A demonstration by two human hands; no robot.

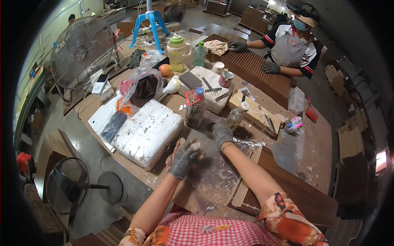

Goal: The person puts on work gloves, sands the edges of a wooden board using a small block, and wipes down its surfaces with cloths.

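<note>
My left hand (184, 159), in a dirty grey glove, is over the near part of the worktable (211, 186) with its fingers curled. A crumpled brownish rag (175, 151) is right beside it; whether the fingers hold any of it, I cannot tell. Farther forward, my right hand (223, 136), also grey-gloved, is closed, its fingertips turned away from view. Just beyond it stands a clear bottle (237, 116) with a white cap; whether the hand touches it is hidden. A clear bottle with a blue cap (195, 107) and dark contents stands to its left.
A white wrapped block (148, 133) lies left of my hands. Brown boards (283, 184) lie under my right forearm. Beyond are a wooden block (254, 112) with small tools and a white block (211, 88). A masked co-worker (293, 45) handles stacked brown strips (250, 69). Fans (82, 53) stand left.
</note>
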